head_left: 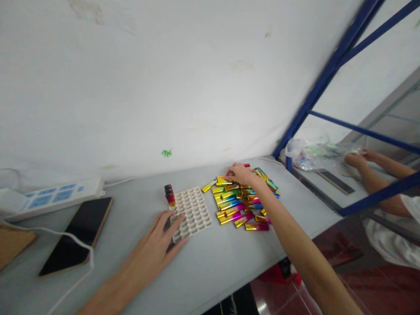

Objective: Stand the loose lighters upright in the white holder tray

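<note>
A white tray (195,210) with rows of round holes lies on the grey table. Several dark-topped red and gold tubes (169,195) stand in its far left corner. My left hand (164,236) rests on the tray's near left edge with its fingers apart. To the right lies a pile of shiny gold, pink, blue and green tubes (234,203). My right hand (241,173) is at the far side of this pile, fingers bent down; whatever its fingertips hold is hidden.
At the left are a black phone (78,234), a white cable (78,241), a power strip (62,197) and a brown piece (15,245). A blue metal frame (315,92) rises at the right. Beyond it, another person's hands (357,158) are near plastic bags (305,153).
</note>
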